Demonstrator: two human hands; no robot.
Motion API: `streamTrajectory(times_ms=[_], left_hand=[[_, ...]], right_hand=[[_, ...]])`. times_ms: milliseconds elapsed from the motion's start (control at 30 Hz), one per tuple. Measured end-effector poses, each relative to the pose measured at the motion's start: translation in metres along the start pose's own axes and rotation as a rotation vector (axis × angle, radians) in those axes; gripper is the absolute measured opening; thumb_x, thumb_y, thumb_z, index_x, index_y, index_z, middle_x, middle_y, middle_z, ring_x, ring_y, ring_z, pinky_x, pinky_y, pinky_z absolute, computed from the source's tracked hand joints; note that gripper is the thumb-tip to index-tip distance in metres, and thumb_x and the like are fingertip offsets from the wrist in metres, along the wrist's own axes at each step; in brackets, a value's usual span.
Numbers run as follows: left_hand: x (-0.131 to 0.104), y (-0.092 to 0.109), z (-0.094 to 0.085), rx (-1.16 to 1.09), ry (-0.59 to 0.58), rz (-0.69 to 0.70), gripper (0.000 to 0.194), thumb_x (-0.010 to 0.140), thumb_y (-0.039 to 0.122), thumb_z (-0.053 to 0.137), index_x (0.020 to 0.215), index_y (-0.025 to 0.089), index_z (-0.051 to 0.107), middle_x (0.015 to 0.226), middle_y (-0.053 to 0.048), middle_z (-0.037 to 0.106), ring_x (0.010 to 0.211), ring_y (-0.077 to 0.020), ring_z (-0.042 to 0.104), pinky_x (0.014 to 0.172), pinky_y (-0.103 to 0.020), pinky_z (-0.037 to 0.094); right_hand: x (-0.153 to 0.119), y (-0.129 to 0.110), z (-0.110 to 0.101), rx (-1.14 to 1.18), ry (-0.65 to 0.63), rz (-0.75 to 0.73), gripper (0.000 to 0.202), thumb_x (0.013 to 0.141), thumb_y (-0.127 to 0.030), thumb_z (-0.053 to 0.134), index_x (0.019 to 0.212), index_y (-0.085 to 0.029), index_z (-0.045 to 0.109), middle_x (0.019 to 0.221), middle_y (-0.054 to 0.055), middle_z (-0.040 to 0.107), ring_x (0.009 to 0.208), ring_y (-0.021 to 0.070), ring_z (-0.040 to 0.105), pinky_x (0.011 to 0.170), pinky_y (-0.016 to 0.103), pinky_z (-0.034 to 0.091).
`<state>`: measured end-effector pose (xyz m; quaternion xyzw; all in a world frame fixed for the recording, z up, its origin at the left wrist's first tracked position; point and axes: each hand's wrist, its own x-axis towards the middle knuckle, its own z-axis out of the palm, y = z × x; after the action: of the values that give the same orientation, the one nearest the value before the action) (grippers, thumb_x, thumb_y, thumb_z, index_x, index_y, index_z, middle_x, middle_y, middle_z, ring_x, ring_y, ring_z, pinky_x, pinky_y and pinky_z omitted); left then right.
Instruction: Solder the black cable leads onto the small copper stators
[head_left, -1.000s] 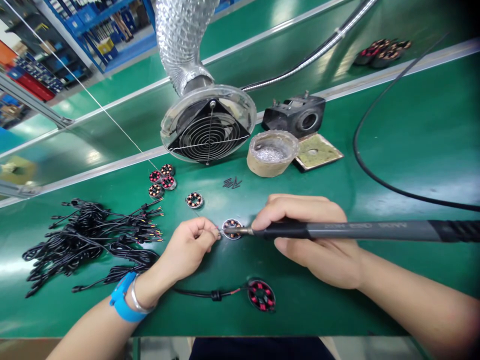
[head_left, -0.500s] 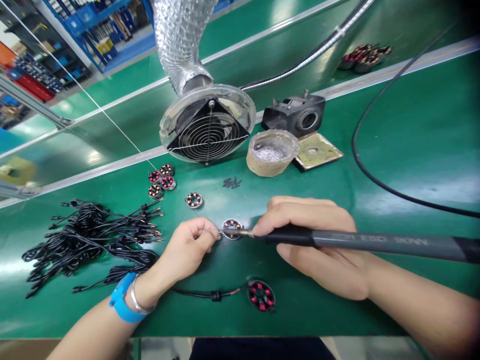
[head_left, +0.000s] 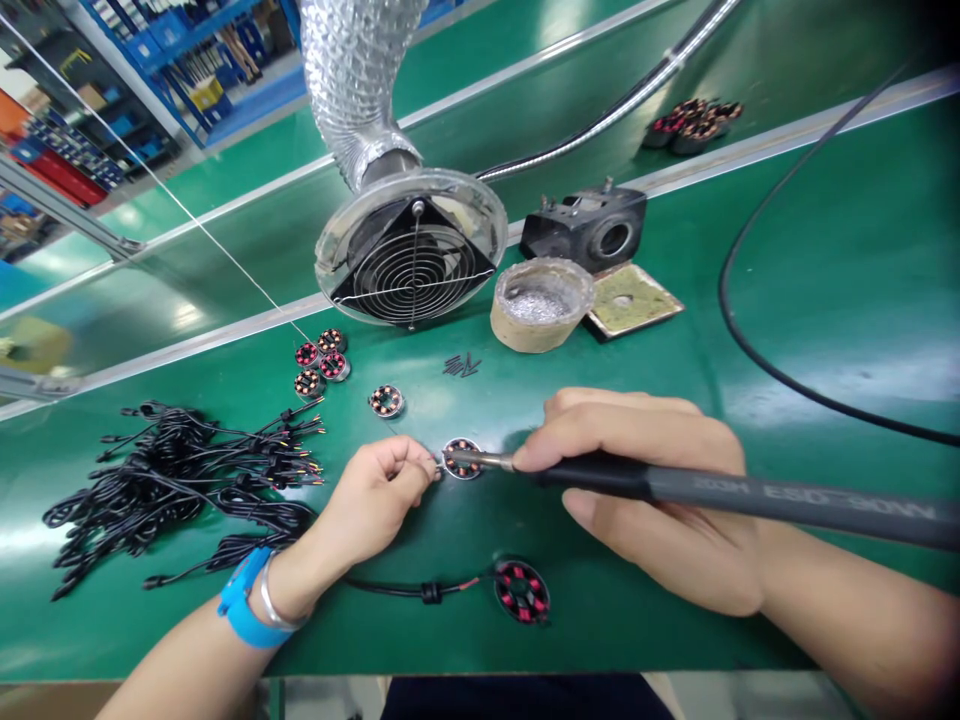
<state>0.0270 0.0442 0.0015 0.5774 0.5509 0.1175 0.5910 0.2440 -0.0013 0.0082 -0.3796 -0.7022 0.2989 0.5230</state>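
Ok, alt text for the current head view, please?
Right hand holds a soldering iron, its tip over a small coil ring on a green bench; the left hand is pinched at the ring's left edge. Black cables lie farther left.

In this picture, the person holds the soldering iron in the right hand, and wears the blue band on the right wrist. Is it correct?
Not fully: the blue band is on the left wrist, as the head view shows. The soldering iron is indeed in the right hand.
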Motion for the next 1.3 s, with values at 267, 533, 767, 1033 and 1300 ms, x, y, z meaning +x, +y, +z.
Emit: streamTrajectory(times_ms=[267,533,767,1033,1300], left_hand=[[-0.001,0.0,0.0,0.0,-0.005,0.02,0.02,0.08,0.033,0.053,0.067,0.017,0.052,0.052,0.008,0.04,0.048,-0.0065,0.028,0.046,-0.021,0.021],[0.0,-0.002,-0.002,0.018,-0.03,0.047,0.021,0.085,0.033,0.05,0.071,0.016,0.053,0.055,0.007,0.042,0.05,-0.0075,0.029,0.048,-0.022,0.022],[-0.002,-0.007,-0.012,0.058,-0.205,0.193,0.03,0.094,0.04,0.046,0.075,0.017,0.05,0.068,0.003,0.047,0.063,-0.0101,0.039,0.06,-0.023,0.032],[-0.003,-0.007,-0.015,0.175,-0.216,0.263,0.032,0.097,0.041,0.042,0.081,0.017,0.054,0.077,0.001,0.055,0.071,-0.0124,0.048,0.069,-0.025,0.039],[-0.006,0.0,-0.014,0.382,-0.159,0.36,0.024,0.098,0.033,0.041,0.087,0.018,0.055,0.083,-0.002,0.06,0.076,-0.0151,0.052,0.072,-0.026,0.042]], right_hand=[[-0.001,0.003,0.006,0.014,0.104,-0.046,0.03,0.072,-0.006,0.047,0.091,-0.024,0.064,0.064,0.0,0.058,0.053,0.0125,0.05,0.05,0.027,0.041],[0.003,0.008,0.01,-0.136,0.13,-0.105,0.034,0.086,-0.011,0.053,0.116,-0.024,0.061,0.076,-0.001,0.067,0.055,0.0109,0.055,0.05,0.024,0.045],[-0.006,0.035,0.04,-0.204,-0.078,-0.169,0.03,0.085,-0.005,0.055,0.109,-0.021,0.064,0.073,-0.002,0.066,0.058,0.0079,0.058,0.055,0.018,0.045],[-0.005,0.037,0.041,-0.272,-0.08,-0.255,0.026,0.088,-0.006,0.053,0.108,-0.02,0.062,0.063,-0.005,0.058,0.053,0.0076,0.05,0.053,0.02,0.038],[-0.003,0.034,0.048,-0.256,-0.039,-0.253,0.027,0.086,-0.008,0.052,0.108,-0.02,0.06,0.069,-0.002,0.062,0.055,0.0089,0.054,0.053,0.02,0.042]])
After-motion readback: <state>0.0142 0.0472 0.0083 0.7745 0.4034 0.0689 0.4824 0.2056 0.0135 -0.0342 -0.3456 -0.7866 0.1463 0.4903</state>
